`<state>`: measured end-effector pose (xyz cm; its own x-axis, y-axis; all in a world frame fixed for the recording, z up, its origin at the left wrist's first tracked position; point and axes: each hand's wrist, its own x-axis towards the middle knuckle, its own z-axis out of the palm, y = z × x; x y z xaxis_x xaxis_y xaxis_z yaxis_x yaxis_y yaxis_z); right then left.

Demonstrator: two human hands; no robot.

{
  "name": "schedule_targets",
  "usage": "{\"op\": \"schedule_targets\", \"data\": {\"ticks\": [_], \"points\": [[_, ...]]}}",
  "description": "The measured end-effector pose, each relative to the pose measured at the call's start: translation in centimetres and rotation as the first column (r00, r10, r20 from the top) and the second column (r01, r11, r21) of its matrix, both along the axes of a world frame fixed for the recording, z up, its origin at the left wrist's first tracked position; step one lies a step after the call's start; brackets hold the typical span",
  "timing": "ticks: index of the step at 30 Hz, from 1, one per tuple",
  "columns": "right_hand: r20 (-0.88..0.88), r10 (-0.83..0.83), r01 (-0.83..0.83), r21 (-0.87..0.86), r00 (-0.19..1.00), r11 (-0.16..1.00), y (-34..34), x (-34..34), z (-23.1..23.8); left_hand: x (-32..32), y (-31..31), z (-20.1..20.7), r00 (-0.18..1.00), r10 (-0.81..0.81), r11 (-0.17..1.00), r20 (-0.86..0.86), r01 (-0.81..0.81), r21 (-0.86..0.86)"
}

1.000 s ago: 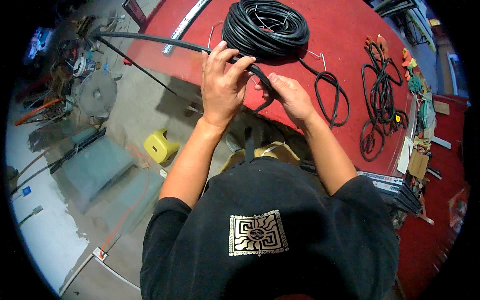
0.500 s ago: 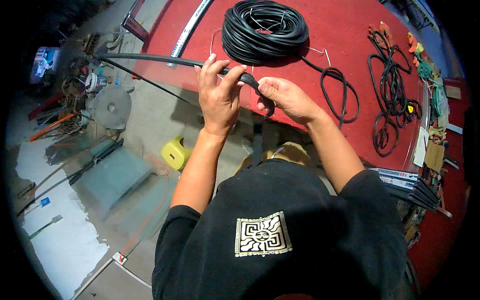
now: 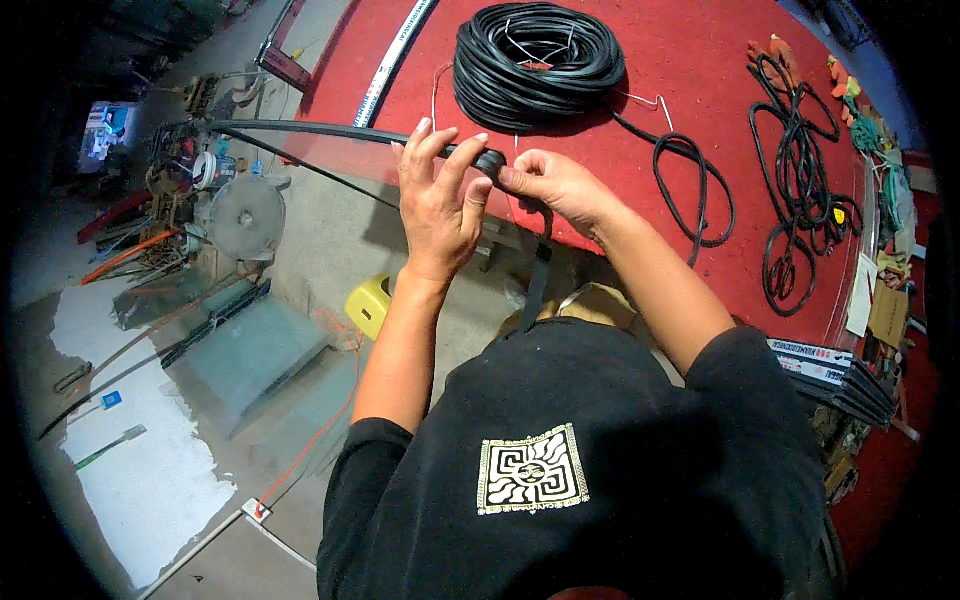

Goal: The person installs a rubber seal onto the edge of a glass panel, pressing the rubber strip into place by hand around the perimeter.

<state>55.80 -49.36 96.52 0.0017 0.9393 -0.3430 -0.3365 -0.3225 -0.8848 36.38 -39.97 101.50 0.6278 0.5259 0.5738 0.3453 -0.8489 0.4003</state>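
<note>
Red table (image 3: 700, 60): bare surface spread beyond the fingers of both hands. Coil of black cable (image 3: 540, 50): laid just past the fingertips. Black rubber strip (image 3: 300, 128): run out leftward from the fingers, its end pinched between them. Left hand (image 3: 437, 205): closed around the strip. Right hand (image 3: 560, 185): fingertips gripped on the strip's end.

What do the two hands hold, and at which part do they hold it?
Both hold a black strip at its near end: the left hand wraps it just behind the tip, and the right hand pinches the tip itself.
</note>
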Motion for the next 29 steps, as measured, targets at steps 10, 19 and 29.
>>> {"op": "schedule_targets", "data": {"ticks": [10,19,29], "points": [[-0.096,-0.058,0.065,0.077,0.994,0.995,-0.1,-0.9,-4.1,1.5,-1.1,-0.6,0.994,0.096,0.995,0.06,-0.097,0.027],[0.034,-0.111,0.107,0.082,0.993,0.991,0.5,-1.3,-7.8,2.2,-1.1,-1.0,0.99,0.125,0.989,0.06,-0.129,0.068],[-0.148,-0.082,0.092,0.065,0.986,0.994,0.3,-1.6,-10.3,2.3,-1.6,-1.0,0.988,0.157,0.986,0.009,-0.157,0.055]]}}
